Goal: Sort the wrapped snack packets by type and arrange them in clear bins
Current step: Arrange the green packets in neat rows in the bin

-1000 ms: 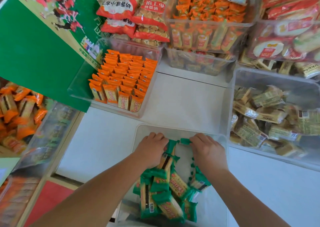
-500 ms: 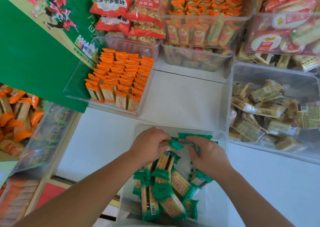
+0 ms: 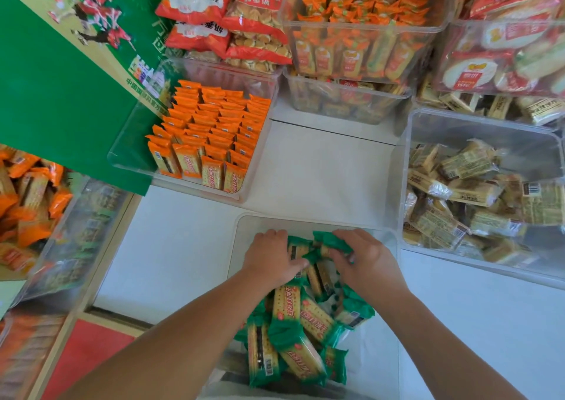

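Observation:
A clear bin point(image 3: 241, 231) in front of me holds a loose heap of green-wrapped cracker packets point(image 3: 301, 329). Both my hands are inside it at its far end. My left hand point(image 3: 272, 257) curls its fingers over green packets standing on edge against the far wall. My right hand point(image 3: 363, 257) grips a green packet point(image 3: 331, 242) beside them, touching the left hand's packets. Orange-wrapped packets point(image 3: 211, 136) stand in neat rows in a clear bin point(image 3: 122, 161) farther left. A clear bin point(image 3: 458, 121) at right holds loose clear-wrapped beige packets point(image 3: 464, 191).
Stacked clear bins of orange packets point(image 3: 360, 23) and red snack bags point(image 3: 226, 17) line the back. A green printed board point(image 3: 61, 88) leans at left over a box of mixed orange packets point(image 3: 27, 198). White tabletop point(image 3: 321, 170) lies between the bins.
Both hands have gathered the green packets closer together at the bin's far end; the right hand has moved left onto a packet, and the packets between the hands now stand more upright.

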A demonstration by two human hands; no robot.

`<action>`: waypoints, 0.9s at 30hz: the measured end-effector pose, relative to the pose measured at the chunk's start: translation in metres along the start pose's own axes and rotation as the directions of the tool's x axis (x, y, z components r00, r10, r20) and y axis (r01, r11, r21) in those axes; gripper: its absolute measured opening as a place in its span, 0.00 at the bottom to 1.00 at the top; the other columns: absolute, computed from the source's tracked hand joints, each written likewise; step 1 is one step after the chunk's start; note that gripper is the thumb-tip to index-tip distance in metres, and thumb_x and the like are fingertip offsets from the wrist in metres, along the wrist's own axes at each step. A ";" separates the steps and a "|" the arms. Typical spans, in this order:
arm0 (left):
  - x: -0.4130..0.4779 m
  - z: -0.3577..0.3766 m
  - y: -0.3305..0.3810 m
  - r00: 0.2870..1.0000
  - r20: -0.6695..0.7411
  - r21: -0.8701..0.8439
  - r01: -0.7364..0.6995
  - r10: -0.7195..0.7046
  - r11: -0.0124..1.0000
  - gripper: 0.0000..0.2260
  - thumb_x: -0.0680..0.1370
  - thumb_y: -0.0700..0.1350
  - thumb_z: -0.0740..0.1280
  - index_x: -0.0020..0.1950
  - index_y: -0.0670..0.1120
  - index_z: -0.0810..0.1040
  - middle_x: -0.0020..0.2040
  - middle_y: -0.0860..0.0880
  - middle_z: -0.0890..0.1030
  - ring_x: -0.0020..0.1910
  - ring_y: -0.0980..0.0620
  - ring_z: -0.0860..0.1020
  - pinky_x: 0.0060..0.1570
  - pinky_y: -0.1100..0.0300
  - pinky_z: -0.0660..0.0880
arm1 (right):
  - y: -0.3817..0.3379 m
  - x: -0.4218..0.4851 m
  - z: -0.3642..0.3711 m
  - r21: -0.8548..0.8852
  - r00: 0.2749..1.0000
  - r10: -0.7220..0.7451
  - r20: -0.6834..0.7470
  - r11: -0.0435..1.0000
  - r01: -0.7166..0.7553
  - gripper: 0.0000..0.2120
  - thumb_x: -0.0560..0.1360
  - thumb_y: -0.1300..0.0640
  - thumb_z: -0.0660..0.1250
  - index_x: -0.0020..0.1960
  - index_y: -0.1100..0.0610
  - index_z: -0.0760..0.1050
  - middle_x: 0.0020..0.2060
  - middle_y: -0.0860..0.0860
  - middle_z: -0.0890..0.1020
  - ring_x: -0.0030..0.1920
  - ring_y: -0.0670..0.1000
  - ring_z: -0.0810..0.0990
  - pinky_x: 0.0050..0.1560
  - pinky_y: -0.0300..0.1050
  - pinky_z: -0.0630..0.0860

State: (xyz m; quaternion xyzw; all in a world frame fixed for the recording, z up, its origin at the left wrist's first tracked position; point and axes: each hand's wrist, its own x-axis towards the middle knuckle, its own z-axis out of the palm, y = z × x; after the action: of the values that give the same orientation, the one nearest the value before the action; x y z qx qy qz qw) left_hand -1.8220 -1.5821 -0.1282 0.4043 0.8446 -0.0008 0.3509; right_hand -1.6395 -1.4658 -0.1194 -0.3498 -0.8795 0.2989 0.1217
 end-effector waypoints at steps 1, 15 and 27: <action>-0.002 0.003 0.002 1.000 -0.014 -0.022 0.011 -0.011 1.000 0.29 0.73 0.73 0.64 0.58 0.49 0.75 0.53 0.49 0.78 0.55 0.46 0.75 0.52 0.50 0.77 | 0.001 -0.002 0.002 -0.015 1.000 -0.022 0.001 1.000 0.022 0.16 0.72 0.59 0.78 0.59 0.56 0.83 0.47 0.48 0.82 0.37 0.51 0.81 0.34 0.45 0.79; 0.012 0.006 0.019 0.960 0.166 -0.207 0.257 -0.225 0.944 0.40 0.66 0.74 0.70 0.70 0.50 0.70 0.66 0.48 0.77 0.67 0.43 0.73 0.66 0.45 0.72 | -0.002 -0.007 0.012 -0.181 0.995 -0.092 -0.030 0.980 0.085 0.14 0.69 0.67 0.77 0.53 0.57 0.85 0.42 0.52 0.80 0.33 0.56 0.79 0.27 0.50 0.79; 0.001 0.010 0.031 0.946 0.191 -0.452 0.322 -0.262 0.832 0.22 0.62 0.60 0.74 0.52 0.54 0.74 0.46 0.53 0.82 0.48 0.49 0.80 0.58 0.47 0.76 | 0.000 -0.004 0.005 -0.137 0.998 -0.048 -0.050 0.990 0.040 0.11 0.71 0.60 0.80 0.51 0.55 0.84 0.42 0.48 0.82 0.36 0.55 0.81 0.32 0.47 0.79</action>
State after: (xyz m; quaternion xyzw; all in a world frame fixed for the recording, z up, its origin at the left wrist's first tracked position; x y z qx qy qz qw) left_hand -1.7954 -1.5630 -0.1276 0.1704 0.8474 0.1291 0.4859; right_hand -1.6388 -1.4710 -0.1236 -0.3458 -0.9017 0.2259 0.1276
